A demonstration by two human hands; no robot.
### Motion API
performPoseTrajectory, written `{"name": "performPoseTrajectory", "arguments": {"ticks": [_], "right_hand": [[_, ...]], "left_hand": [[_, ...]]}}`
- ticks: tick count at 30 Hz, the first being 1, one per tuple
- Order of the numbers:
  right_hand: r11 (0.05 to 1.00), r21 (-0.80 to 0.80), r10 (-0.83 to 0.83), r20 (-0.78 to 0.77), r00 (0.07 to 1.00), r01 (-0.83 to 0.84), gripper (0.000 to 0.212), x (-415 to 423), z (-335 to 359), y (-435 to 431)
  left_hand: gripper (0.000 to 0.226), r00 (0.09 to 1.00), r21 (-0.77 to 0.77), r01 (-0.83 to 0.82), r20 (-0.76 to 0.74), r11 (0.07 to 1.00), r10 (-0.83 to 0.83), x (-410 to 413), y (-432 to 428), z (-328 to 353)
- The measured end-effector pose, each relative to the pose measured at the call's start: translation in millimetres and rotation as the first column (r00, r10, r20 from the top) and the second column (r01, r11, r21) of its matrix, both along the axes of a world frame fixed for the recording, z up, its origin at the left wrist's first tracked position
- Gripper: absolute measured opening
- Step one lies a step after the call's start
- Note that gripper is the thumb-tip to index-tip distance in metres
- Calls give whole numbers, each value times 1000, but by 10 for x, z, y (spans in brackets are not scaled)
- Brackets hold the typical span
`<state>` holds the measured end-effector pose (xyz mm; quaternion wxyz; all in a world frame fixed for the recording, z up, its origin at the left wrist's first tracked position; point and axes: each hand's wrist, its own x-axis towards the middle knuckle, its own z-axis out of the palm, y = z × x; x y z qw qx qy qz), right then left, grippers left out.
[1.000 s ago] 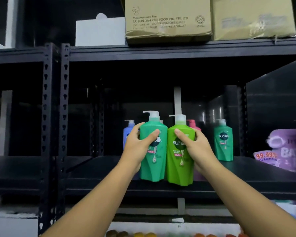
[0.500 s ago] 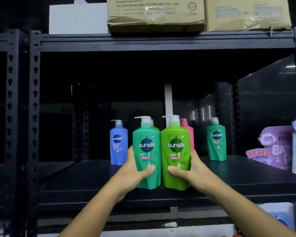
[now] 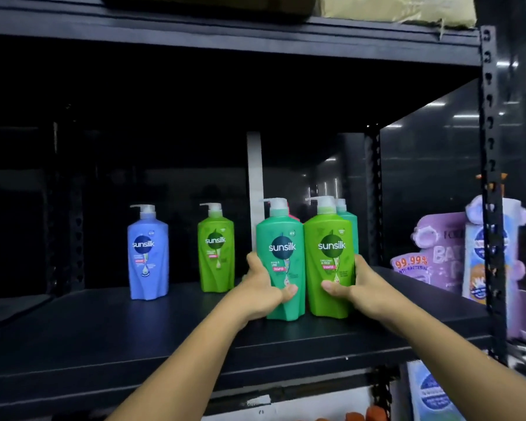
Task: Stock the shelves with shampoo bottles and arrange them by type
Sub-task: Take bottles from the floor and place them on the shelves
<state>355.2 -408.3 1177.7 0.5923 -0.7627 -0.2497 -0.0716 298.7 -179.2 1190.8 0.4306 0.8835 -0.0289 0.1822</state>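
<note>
Shelving, black metal, one dark shelf board [image 3: 110, 338] carrying five visible pump bottles, listed left to right.

Blue shampoo bottle [image 3: 148, 253]: upright, toward the board's back edge, left of centre, standing alone.

Light green bottle [image 3: 216, 256]: upright, near the back edge, well apart from the blue one.

Teal bottle [image 3: 281, 259]: upright, nearer the front edge, right of centre. Left hand [image 3: 263, 287] wraps its lower left side, thumb across the front label, fingers curled round behind; a firm close grip.

Bright green bottle [image 3: 330, 259]: upright, touching the teal bottle's right side. Right hand [image 3: 351, 287] wraps its lower right side, thumb across the front below the label, fingers closed round the back. Whether either held bottle's base rests on the board cannot be told for certain.

Second teal bottle [image 3: 348, 220]: behind the bright green one, mostly hidden, pump and shoulder showing.

Purple refill pouches [image 3: 431, 253]: beyond the board's right edge, past the perforated upright post [image 3: 491, 177].

Cardboard boxes [image 3: 392, 7]: on the shelf above, right end.
</note>
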Motion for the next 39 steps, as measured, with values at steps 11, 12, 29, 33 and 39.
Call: {"name": "performPoseTrajectory", "arguments": {"ticks": [11, 12, 29, 33, 39], "right_hand": [[999, -26, -45, -5, 999, 45, 62, 1043, -30, -417], [999, -14, -47, -7, 999, 47, 61, 1107, -45, -426], [950, -134, -275, 62, 959, 281, 55, 1233, -86, -441], [936, -169, -303, 63, 951, 310, 57, 1220, -71, -426], [914, -220, -334, 76, 940, 342, 53, 1203, -71, -413]], "left_hand": [[66, 997, 12, -79, -19, 997, 80, 822, -186, 84], [66, 997, 1, -81, 20, 997, 81, 841, -184, 50], [75, 967, 76, -207, 170, 976, 191, 944, -98, -92], [73, 961, 81, -232, 170, 969, 216, 959, -77, -95], [75, 968, 93, -209, 163, 973, 192, 958, -66, -107]]}}
